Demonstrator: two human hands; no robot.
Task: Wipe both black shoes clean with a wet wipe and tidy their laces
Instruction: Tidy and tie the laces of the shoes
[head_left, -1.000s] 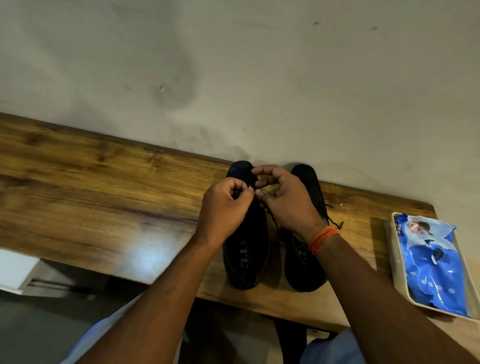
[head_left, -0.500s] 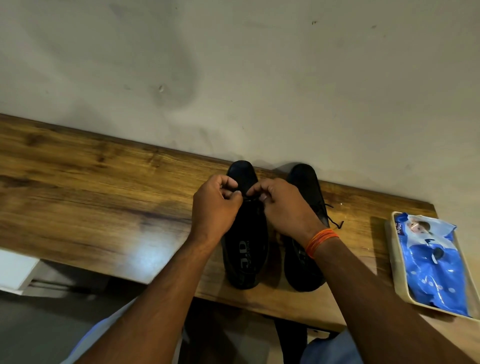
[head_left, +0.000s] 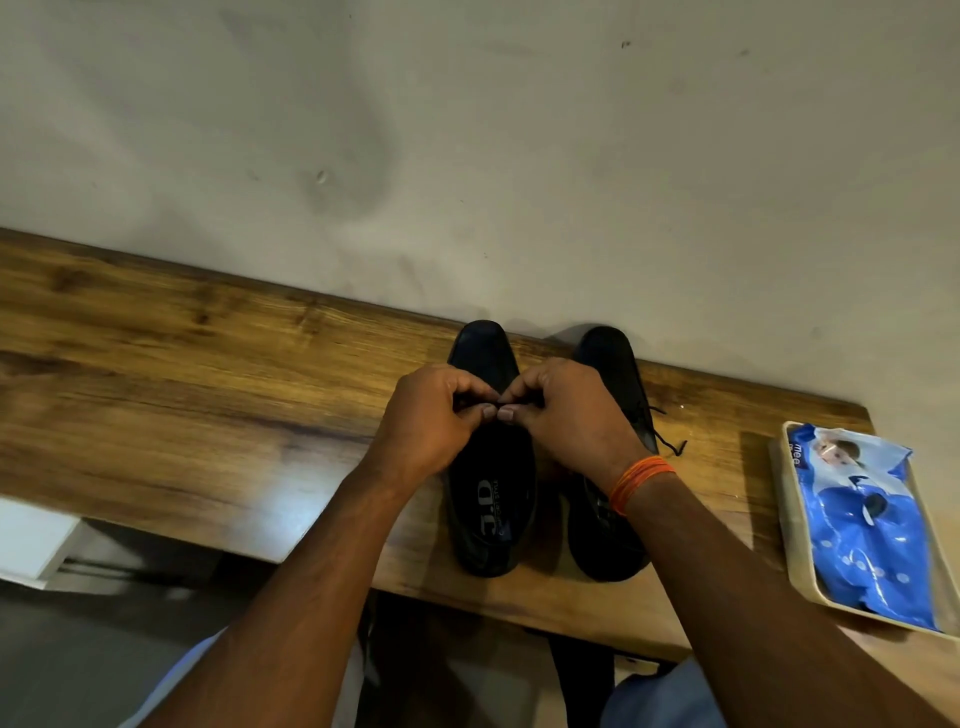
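Two black shoes stand side by side on the wooden table (head_left: 208, 374), toes toward the wall. Over the left shoe (head_left: 491, 499), my left hand (head_left: 434, 415) and my right hand (head_left: 569, 410) meet thumb to thumb, each pinching the thin black lace above the tongue. Most of that lace is hidden under my fingers. The right shoe (head_left: 608, 540) is partly covered by my right wrist; its loose lace end (head_left: 670, 441) trails onto the table to the right.
A blue wet wipe pack (head_left: 867, 525) lies in a cream tray (head_left: 784, 525) at the table's right end. The wall stands directly behind the shoes. A white object (head_left: 26, 535) sits below the table's front edge at left.
Both hands have dropped lower and drawn together over the left shoe, fingers curling tighter on the lace. The shoes and the wipe pack have stayed put.
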